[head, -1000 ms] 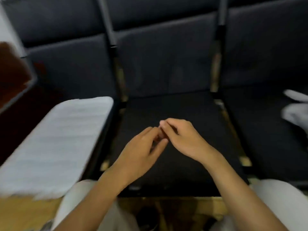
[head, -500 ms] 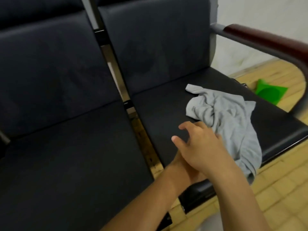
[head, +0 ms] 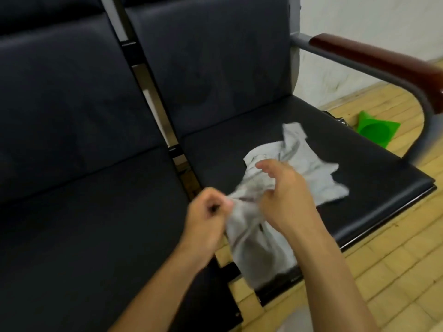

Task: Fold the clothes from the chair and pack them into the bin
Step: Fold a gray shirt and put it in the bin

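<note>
Both hands are on the grey garment (head: 297, 164) right now. Our left hand (head: 206, 216) has its fingers curled tight round a bunched edge of it, and our right hand (head: 285, 197) grips a wad of the middle with the thumb sticking out. So both are clenched on cloth, nothing loose.

What could go sideways from here, as we see it:
- We're holding random bunches, not corners or a hem. If we lift like this it'll likely come up as a twisted lump and we'd have to hunt for the edges before any fold works.
- A good part of the cloth hangs off the front edge of the black chair seat (head: 374, 168), down toward the wooden floor (head: 395, 259). A sloppy pull could drag it across the floor.
- The far end still lies on the seat, so a quick yank might snag it in the gap between the two seats.

As for the garment itself: light grey, thin and soft looking, very crumpled, with a narrow strip poking up at the back, maybe a sleeve or strap, hard to say. It's blurry, so we can't tell what kind of clothing it is. No bin visible in our view, just a green plastic thing (head: 376, 130) on the floor past the armrest (head: 374, 58).
</note>
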